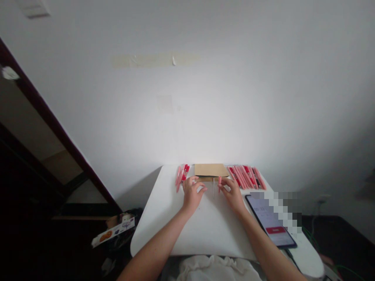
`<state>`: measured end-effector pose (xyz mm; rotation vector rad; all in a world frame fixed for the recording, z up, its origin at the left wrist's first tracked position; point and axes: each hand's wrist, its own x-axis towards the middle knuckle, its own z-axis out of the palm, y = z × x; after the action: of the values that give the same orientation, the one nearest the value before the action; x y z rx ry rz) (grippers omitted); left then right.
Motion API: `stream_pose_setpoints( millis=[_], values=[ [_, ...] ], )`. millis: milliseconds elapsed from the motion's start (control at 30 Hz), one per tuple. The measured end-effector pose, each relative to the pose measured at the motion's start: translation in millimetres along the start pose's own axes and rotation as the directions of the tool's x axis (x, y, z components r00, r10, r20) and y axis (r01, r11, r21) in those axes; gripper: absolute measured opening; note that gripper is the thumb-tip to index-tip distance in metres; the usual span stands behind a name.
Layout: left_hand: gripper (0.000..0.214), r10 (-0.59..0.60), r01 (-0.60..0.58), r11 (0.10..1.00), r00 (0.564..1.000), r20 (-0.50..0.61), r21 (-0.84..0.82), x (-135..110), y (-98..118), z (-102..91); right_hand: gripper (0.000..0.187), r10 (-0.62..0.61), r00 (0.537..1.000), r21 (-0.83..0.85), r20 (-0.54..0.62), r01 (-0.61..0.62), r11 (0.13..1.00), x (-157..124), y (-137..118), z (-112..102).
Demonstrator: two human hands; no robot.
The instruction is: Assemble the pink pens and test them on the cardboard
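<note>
My right hand (233, 194) pinches a short pink pen barrel (220, 184), held roughly upright above the white table. Just left of it is a thin pale rod like a pen refill (213, 188); whether it lies on the table or is held I cannot tell. My left hand (192, 196) hovers with thumb and fingers curved apart and nothing between them. Beyond both hands sits a brown cardboard box or envelope (211, 169), its dark slit facing me. A small group of pink and red pens (181, 175) lies just past my left hand.
A larger row of pink and red pens (246, 177) lies at the back right. Near the right edge of the white table (216, 238) rests a phone (271, 222) with a cable. The wall (187, 128) stands behind the table. Boxes and bags (117, 230) sit low on the left.
</note>
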<state>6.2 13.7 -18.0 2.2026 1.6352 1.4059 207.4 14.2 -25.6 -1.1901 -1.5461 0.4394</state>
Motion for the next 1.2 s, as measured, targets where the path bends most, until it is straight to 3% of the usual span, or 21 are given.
stream_pose_setpoints(
  millis=[500, 900, 1067, 1200],
  values=[
    [0.008, -0.009, 0.009, 1.000, 1.000, 0.013, 0.015, 0, 3, -1.1, 0.040, 0.020, 0.999, -0.094, -0.026, -0.022, 0.995, -2, -1, 1],
    [0.005, -0.041, 0.039, 0.998, 0.998, 0.044, 0.041, 0, 6, -3.8, 0.043, 0.037, 0.999, -0.064, -0.008, -0.038, 0.997, 0, 4, -1],
    [0.005, -0.040, 0.038, 0.999, 0.998, 0.043, 0.031, 0, 6, -4.5, 0.041, -0.005, 1.000, -0.276, -0.019, -0.001, 0.961, -1, -2, -3],
    [0.005, -0.048, 0.047, 0.999, 0.998, 0.048, 0.027, 0, 5, -4.4, 0.032, -0.010, 1.000, -0.563, 0.000, 0.009, 0.826, -5, -5, -2]
  ],
)
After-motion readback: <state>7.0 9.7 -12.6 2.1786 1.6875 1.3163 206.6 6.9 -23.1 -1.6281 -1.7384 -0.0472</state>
